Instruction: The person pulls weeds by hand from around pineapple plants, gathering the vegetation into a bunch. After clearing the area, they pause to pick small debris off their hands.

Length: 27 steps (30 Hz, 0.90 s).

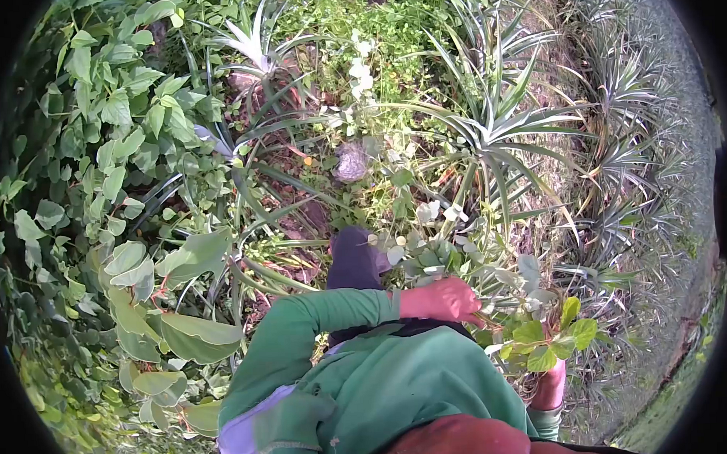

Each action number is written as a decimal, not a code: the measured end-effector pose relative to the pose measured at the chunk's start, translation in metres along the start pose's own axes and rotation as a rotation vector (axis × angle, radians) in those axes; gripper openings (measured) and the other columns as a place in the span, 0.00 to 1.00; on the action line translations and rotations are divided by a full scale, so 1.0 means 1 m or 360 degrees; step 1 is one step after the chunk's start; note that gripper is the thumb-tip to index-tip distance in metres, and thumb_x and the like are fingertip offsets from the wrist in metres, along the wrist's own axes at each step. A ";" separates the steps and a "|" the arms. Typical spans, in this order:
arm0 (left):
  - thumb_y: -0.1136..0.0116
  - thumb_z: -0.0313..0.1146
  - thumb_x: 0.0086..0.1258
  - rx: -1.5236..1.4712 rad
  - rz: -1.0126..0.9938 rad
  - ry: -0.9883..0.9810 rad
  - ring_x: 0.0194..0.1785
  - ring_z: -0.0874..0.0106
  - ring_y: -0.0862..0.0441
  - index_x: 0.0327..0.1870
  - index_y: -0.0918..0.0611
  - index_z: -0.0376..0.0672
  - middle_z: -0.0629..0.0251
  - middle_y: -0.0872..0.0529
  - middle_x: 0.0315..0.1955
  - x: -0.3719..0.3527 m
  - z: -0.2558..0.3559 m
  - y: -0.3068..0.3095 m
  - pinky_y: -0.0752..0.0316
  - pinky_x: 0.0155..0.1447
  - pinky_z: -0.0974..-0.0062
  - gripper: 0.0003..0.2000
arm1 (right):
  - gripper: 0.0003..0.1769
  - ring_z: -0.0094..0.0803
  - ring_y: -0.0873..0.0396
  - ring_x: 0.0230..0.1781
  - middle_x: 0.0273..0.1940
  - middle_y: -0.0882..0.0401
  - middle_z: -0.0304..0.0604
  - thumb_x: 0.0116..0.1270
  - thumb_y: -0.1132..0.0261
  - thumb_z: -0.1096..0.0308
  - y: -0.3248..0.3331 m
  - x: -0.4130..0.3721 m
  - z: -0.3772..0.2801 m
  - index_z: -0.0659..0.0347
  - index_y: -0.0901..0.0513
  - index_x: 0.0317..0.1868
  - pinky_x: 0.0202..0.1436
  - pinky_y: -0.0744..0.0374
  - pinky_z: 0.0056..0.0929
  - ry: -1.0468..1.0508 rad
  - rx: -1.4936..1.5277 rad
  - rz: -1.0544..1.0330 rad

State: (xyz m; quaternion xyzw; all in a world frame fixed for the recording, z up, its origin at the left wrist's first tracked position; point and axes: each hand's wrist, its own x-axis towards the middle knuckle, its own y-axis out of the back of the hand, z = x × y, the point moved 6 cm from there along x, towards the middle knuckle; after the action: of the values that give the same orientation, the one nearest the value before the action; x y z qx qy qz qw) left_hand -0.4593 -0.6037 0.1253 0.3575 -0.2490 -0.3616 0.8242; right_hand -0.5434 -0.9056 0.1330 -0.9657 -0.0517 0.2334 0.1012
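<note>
My left hand [440, 299], at the end of a green sleeve [334, 312], reaches across the front of my body to the right. Its fingers are curled closed at the thin stems of a leafy weed [437, 256] with grey-green leaves. My right hand [550, 387] is low on the right, beside my body. Bright yellow-green leaves [544, 345] cover its fingers, so their grip is hidden. A dark trouser leg and foot [354, 259] show below me among the plants.
A spiky pineapple plant [492, 134] stands ahead on the right, and another [257, 50] ahead on the left. Dense broad-leaved vines [113, 156] fill the left side. Rows of pineapple plants [625, 154] run along the right. A pale grey lump [351, 162] lies ahead of the foot.
</note>
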 end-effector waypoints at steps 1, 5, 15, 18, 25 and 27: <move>0.37 0.58 0.68 -0.0016 -0.0005 -0.0011 0.27 0.53 0.18 0.31 0.21 0.42 0.57 0.22 0.18 0.014 0.011 0.002 0.24 0.32 0.56 0.24 | 0.23 0.37 0.17 0.50 0.54 0.18 0.44 0.81 0.43 0.60 0.009 -0.018 -0.014 0.60 0.28 0.70 0.63 0.20 0.35 0.0019 0.0004 0.0077; 0.35 0.48 0.71 0.0005 0.0244 -0.0418 0.34 0.57 0.18 0.46 0.21 0.38 0.59 0.21 0.28 0.052 0.043 -0.007 0.23 0.38 0.57 0.20 | 0.23 0.37 0.17 0.49 0.53 0.18 0.44 0.81 0.42 0.60 0.028 -0.049 -0.049 0.61 0.27 0.69 0.63 0.20 0.36 0.0145 0.0044 0.0342; 0.24 0.54 0.52 0.0111 0.0429 -0.0646 0.72 0.56 0.30 0.75 0.31 0.46 0.52 0.25 0.62 0.039 0.045 0.011 0.28 0.73 0.58 0.48 | 0.21 0.38 0.17 0.47 0.51 0.17 0.45 0.81 0.42 0.60 0.072 -0.068 -0.059 0.61 0.25 0.68 0.61 0.19 0.36 0.0304 0.0250 0.0615; 0.23 0.57 0.48 0.0276 0.0367 -0.0387 0.70 0.56 0.29 0.77 0.32 0.48 0.55 0.25 0.62 0.041 0.002 0.014 0.36 0.77 0.57 0.52 | 0.21 0.38 0.16 0.46 0.50 0.17 0.45 0.81 0.42 0.60 0.083 -0.062 -0.066 0.61 0.25 0.68 0.60 0.18 0.36 0.0334 0.0290 0.0654; 0.26 0.39 0.60 0.0468 -0.0062 0.0121 0.38 0.56 0.13 0.56 0.19 0.39 0.56 0.14 0.31 0.038 -0.065 0.015 0.20 0.43 0.54 0.25 | 0.20 0.38 0.16 0.45 0.49 0.16 0.45 0.81 0.42 0.60 0.109 -0.042 -0.069 0.62 0.23 0.66 0.58 0.18 0.37 0.0415 0.0348 0.0611; 0.32 0.30 0.61 0.0099 0.0331 0.0110 0.24 0.50 0.17 0.39 0.18 0.37 0.54 0.18 0.19 0.032 -0.060 0.020 0.22 0.31 0.54 0.10 | 0.20 0.38 0.16 0.45 0.48 0.16 0.45 0.81 0.42 0.60 0.117 -0.028 -0.068 0.62 0.23 0.66 0.58 0.17 0.37 0.0443 0.0364 0.0570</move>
State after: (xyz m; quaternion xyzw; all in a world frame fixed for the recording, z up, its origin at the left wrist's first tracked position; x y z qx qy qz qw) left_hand -0.3912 -0.5945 0.1089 0.3674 -0.2672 -0.2538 0.8539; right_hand -0.5312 -1.0349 0.1789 -0.9646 0.1615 0.1166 0.1731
